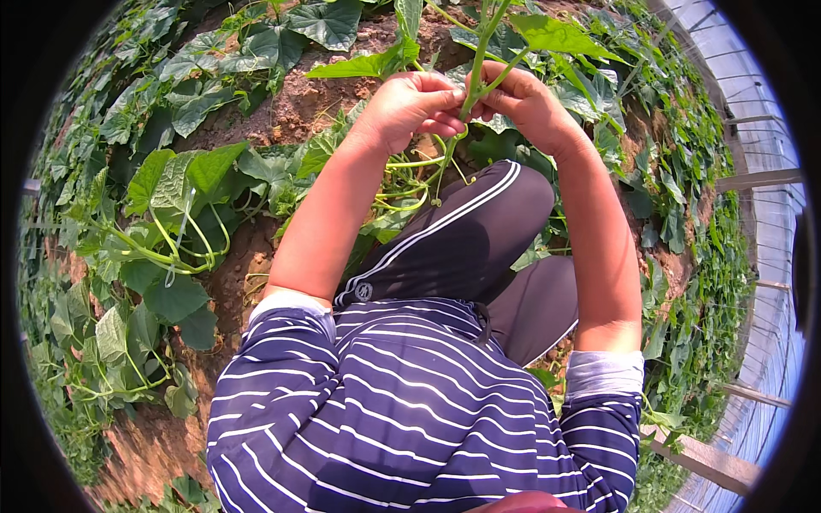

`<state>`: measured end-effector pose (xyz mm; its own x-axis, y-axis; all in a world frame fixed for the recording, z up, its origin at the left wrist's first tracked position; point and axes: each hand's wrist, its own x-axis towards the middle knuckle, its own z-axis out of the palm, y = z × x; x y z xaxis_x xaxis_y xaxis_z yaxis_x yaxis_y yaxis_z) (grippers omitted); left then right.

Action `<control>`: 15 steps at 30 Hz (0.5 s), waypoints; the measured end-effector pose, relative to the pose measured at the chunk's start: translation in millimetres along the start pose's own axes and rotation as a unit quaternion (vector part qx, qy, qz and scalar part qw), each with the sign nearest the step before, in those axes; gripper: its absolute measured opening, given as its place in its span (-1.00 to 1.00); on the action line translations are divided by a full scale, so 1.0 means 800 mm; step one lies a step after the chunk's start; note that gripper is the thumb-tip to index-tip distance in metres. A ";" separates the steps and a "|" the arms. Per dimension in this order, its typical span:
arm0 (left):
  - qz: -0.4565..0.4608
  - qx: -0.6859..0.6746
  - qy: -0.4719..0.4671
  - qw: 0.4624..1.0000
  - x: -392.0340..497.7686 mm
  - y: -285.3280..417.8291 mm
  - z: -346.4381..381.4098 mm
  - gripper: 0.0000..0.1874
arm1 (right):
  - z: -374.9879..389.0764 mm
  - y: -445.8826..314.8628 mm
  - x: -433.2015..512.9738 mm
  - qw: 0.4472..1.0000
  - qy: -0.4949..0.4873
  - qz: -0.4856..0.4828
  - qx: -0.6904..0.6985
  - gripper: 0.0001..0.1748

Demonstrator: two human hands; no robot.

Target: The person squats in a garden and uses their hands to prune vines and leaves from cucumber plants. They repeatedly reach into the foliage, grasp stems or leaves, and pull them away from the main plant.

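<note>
Near the top middle, both hands meet at an upright green vine stem with broad leaves. My left hand is on its right side, the fingers closed around the stem near a leaf stalk. From the other side, my right hand pinches at the stem with thumb and forefinger, the other fingers curled. What lies between the fingertips is too small to tell. Below the hands, curling tendrils and thin side shoots hang beside my bent knee in dark trousers. A bright green leaf spreads above my left hand.
Leafy vines cover the reddish soil on both sides. A pale tie loops around vine stems at the left. Along the right edge stand wooden bars and translucent greenhouse sheeting.
</note>
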<state>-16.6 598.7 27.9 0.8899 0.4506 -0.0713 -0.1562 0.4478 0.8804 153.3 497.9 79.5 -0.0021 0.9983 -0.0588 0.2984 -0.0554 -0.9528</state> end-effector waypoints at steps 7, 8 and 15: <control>0.132 -0.043 0.068 0.988 0.002 -0.006 0.020 -0.81 | 0.032 0.065 -0.032 0.981 0.164 -0.027 -0.097 -0.86; 0.129 -0.025 0.069 0.989 0.002 -0.007 0.026 -0.79 | 0.032 0.073 -0.042 0.983 0.170 -0.021 -0.066 -0.88; 0.176 0.066 0.120 0.975 0.010 -0.020 0.043 -0.85 | 0.038 -0.032 -0.062 0.945 0.287 -0.111 -0.113 -0.76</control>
<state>7.7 568.8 29.4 0.6636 0.7324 0.1525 -0.3625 0.1366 0.9219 116.9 449.1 97.6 0.4094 0.8351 0.3675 0.5474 0.0974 -0.8312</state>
